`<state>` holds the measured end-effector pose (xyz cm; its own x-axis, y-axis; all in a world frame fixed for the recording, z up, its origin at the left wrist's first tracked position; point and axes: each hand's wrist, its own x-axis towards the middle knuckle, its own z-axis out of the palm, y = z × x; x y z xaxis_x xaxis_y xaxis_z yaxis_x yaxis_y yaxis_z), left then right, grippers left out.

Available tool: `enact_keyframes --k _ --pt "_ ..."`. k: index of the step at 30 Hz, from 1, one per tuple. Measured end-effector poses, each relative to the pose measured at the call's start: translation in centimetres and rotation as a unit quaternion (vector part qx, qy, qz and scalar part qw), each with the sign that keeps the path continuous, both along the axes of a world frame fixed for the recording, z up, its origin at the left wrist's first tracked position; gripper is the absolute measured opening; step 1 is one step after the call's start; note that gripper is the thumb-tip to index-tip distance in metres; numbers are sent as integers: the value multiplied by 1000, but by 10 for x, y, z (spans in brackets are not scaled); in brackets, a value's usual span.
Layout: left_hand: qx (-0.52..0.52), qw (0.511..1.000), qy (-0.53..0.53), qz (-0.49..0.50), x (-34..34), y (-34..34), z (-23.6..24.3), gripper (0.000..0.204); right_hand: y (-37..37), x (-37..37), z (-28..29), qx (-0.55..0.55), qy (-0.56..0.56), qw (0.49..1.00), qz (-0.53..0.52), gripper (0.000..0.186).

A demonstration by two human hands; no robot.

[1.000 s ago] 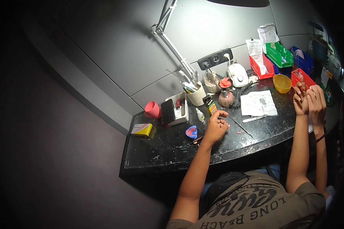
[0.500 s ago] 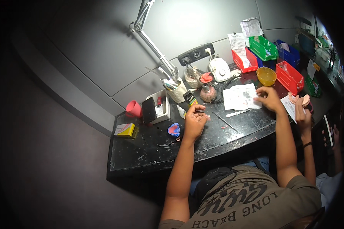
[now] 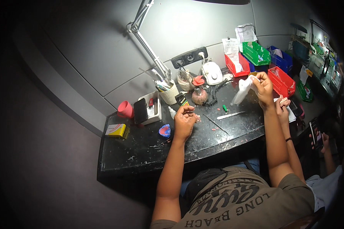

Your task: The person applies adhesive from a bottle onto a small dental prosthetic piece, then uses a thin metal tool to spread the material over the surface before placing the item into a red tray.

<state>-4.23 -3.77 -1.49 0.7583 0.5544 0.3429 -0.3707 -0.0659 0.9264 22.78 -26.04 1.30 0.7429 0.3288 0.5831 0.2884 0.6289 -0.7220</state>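
My right hand (image 3: 263, 90) is closed on a crumpled white cloth or tissue (image 3: 241, 92), lifted off the bench at its upper edge. My left hand (image 3: 184, 124) hovers over the middle of the bench, fingers curled in a pinch. A tiny pale pinkish bit (image 3: 197, 119) shows at its fingertips, too small to name. Beside that hand lie a blue-and-red dental mould (image 3: 164, 131) and a thin dark tool (image 3: 215, 124). Below the cloth are a white-bladed knife or spatula (image 3: 231, 115) and a small green piece (image 3: 225, 108).
A lidded flask (image 3: 200, 95), tool cup (image 3: 169, 94), white tray (image 3: 155, 114), phone (image 3: 140, 110), red cup (image 3: 125, 109) and yellow box (image 3: 116, 130) stand on the bench (image 3: 141, 160). Red bins (image 3: 282, 82) are at right, near another person's hand (image 3: 281, 114) holding a pink dental piece (image 3: 284, 102).
My right hand has taken hold of the white cloth and lifted it, uncovering the green piece. My left hand keeps its pinch. The whole view has shifted slightly.
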Motion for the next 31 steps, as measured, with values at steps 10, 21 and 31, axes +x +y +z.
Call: enact_keyframes --k 10,21,31 --pt "13 994 -109 -17 1 -8 7 36 50 -84 53 -197 -20 952 233 22" --pt "11 989 -143 -45 4 -2 -3 38 96 -125 -6 -268 -63 915 296 21" --pt "8 991 -124 -39 4 -8 1 42 92 -120 -12 -253 17 905 340 14"
